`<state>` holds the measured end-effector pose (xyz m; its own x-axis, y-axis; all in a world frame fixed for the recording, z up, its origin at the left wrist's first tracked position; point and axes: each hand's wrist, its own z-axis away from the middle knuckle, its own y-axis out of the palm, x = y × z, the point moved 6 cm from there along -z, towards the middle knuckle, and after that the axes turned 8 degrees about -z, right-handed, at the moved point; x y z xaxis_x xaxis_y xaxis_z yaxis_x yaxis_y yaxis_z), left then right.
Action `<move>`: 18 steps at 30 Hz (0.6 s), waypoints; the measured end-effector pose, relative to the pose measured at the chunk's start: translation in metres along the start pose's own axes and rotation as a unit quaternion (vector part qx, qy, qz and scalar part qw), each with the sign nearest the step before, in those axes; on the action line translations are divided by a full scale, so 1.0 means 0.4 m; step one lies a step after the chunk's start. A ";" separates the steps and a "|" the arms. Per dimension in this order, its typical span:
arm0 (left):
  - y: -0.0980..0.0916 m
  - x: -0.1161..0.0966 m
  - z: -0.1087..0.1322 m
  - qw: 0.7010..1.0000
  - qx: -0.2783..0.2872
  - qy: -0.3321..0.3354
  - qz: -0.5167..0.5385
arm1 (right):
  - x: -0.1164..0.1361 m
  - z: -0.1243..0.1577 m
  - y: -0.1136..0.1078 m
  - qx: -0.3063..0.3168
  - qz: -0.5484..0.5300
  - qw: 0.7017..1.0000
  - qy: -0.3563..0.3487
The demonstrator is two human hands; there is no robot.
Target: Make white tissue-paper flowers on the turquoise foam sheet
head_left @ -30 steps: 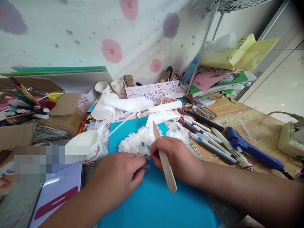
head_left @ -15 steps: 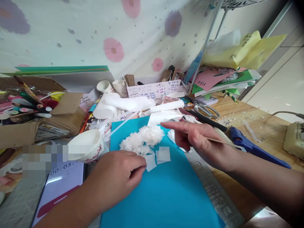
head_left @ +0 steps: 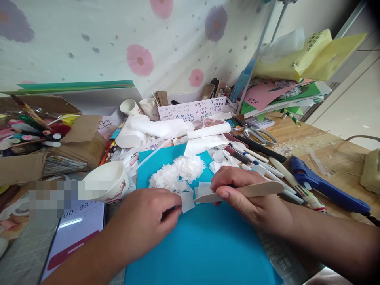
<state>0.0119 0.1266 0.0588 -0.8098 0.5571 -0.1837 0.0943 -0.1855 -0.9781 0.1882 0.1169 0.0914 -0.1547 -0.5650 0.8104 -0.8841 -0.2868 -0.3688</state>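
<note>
My left hand [head_left: 145, 217] rests on the blue sheet [head_left: 190, 253], its thumb and forefinger pinched on the edge of a thin white paper square [head_left: 187, 201]. My right hand [head_left: 252, 202] grips a flat wooden craft stick [head_left: 264, 189], whose narrow end points left, close to that square. A second white square [head_left: 204, 186] lies partly under the stick and the right fingers. Just behind both hands sit ruffled white paper clusters [head_left: 190, 168] on the blue sheet. The fingertips of my right hand are partly hidden by the stick.
A paper cup [head_left: 114, 186] stands left of the sheet, behind a phone [head_left: 78, 233] showing a timer. Pens [head_left: 270, 168] and a blue glue gun [head_left: 326, 188] lie at the right, scissors [head_left: 261, 136] further back. A cardboard box [head_left: 86, 138] holds markers at the left.
My right hand has come down and left toward the paper squares, turning the craft stick so its broad face shows. Its extended forefinger has curled in. My left hand has stayed in place.
</note>
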 end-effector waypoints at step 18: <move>0.001 0.003 0.004 0.998 0.002 0.001 0.056 | 0.022 0.018 0.114 0.127 0.257 0.926 -0.245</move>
<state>0.0098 0.1259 0.0584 -0.7936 0.5335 -0.2924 0.1819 -0.2505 -0.9509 0.1498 0.0933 0.0784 -0.2530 -0.9431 0.2159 -0.6073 -0.0189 -0.7942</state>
